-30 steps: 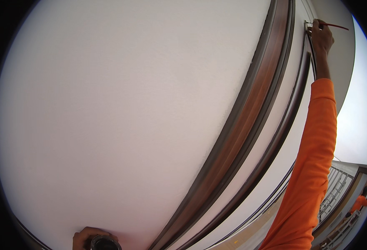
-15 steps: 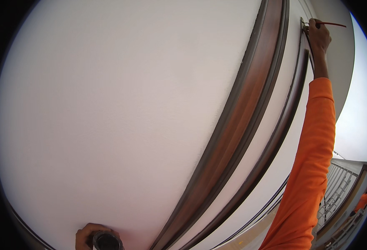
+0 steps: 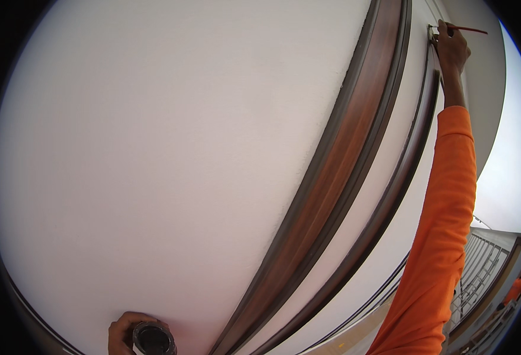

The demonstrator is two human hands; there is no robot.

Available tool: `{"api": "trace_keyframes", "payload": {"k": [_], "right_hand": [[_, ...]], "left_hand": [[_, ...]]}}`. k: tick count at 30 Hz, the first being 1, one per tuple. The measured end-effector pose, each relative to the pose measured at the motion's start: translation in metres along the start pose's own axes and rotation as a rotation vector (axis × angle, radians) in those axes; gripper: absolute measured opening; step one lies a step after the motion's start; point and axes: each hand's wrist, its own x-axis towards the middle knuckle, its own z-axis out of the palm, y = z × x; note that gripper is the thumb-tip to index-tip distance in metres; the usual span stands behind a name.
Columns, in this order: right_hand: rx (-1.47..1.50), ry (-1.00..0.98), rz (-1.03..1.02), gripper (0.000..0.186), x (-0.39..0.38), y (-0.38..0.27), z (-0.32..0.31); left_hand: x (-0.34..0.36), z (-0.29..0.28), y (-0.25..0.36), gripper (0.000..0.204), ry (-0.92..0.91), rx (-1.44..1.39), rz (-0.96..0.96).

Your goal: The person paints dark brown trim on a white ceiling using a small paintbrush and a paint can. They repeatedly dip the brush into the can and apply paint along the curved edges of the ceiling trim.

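Observation:
My right hand (image 3: 452,47), on an arm in an orange sleeve, is stretched up to the far upper right. It is closed on a thin paintbrush with a red handle (image 3: 472,29), whose tip points left against a narrow dark edge on the white wall. At the lower edge, my left hand (image 3: 122,331) is wrapped round a small round pot (image 3: 154,339) with a dark inside, probably paint. Between the hands, a wide brown and dark-grey moulding (image 3: 337,177) crosses the wall at a slant. Beside it curves a narrower dark rail (image 3: 399,177).
White wall (image 3: 154,165) fills the left and middle. At the lower right are a metal railing (image 3: 479,260) and a person in orange (image 3: 515,291) in the distance. A bright pale surface (image 3: 509,171) lies to the right of my arm.
My right hand and the brush have shifted slightly upward, the handle's end a little left. My left hand with the pot has barely moved.

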Motion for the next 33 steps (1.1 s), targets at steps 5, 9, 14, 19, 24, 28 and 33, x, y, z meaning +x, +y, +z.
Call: {"api": "trace_keyframes", "payload": {"k": [5, 9, 14, 19, 24, 28, 33], "right_hand": [[-0.122, 0.013, -0.019, 0.05, 0.0, -0.001, 0.006], [-0.107, -0.044, -0.012, 0.054, -0.002, 0.002, 0.01], [-0.089, -0.074, -0.004, 0.053, -0.008, -0.001, 0.009], [-0.085, -0.005, -0.001, 0.047, -0.014, -0.008, 0.006], [-0.096, 0.053, -0.064, 0.044, -0.011, 0.0, 0.008], [-0.117, 0.063, -0.099, 0.044, -0.001, 0.007, 0.013], [-0.075, 0.033, -0.041, 0.046, 0.004, 0.005, 0.007]], "left_hand": [[0.003, 0.0, -0.002, 0.086, -0.002, -0.008, -0.007], [0.009, -0.001, -0.003, 0.086, -0.008, -0.01, -0.015], [0.014, -0.001, -0.005, 0.085, -0.019, -0.016, -0.022], [0.015, -0.002, -0.007, 0.085, -0.033, -0.02, -0.029], [0.017, 0.0, -0.007, 0.085, -0.042, -0.021, -0.033], [0.018, 0.003, -0.007, 0.085, -0.044, -0.022, -0.038], [0.014, 0.004, -0.008, 0.084, -0.047, -0.03, -0.039]]}}
